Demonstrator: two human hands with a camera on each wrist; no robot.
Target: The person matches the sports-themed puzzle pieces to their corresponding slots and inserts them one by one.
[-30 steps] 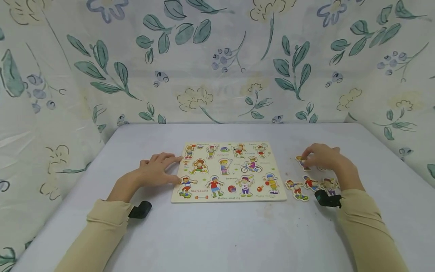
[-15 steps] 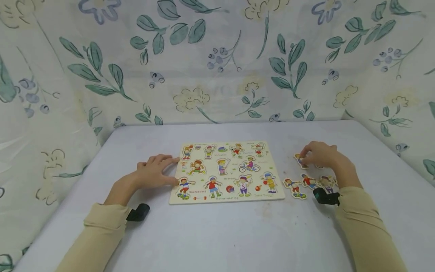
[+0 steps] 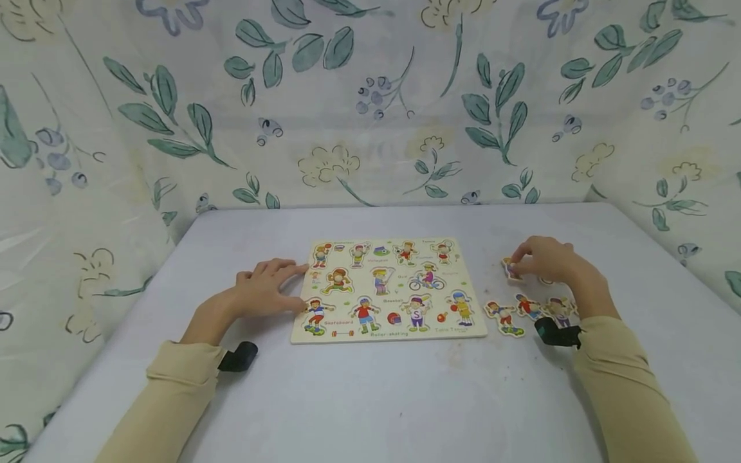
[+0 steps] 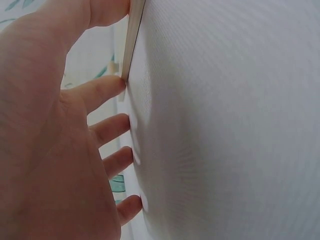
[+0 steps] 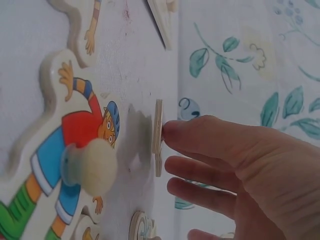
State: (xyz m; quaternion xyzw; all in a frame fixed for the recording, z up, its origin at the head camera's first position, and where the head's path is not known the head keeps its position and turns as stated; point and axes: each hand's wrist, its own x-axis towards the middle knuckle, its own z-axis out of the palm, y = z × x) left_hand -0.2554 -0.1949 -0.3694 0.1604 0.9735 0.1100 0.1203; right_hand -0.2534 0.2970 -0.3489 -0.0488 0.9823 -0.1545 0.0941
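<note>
My left hand lies spread at the left edge of a cream puzzle board printed with sports figures. In the left wrist view, thumb and index finger touch the board's side, and the other fingertips rest on the table. To the right of the board, my right hand pinches a wooden puzzle piece. The right wrist view shows that piece edge-on, raised off the table; its picture is mostly hidden. Near the hand lies a red-shirted figure piece with a round knob.
Several loose pieces lie right of the board, among them a skateboarder piece and a purple-and-white figure piece. Another piece is partly covered by my right hand. A floral cloth hangs behind the white table.
My right fingers have lifted the pinched puzzle piece a little off the table. My left hand stays at the board's edge. The head view shifts slightly.
</note>
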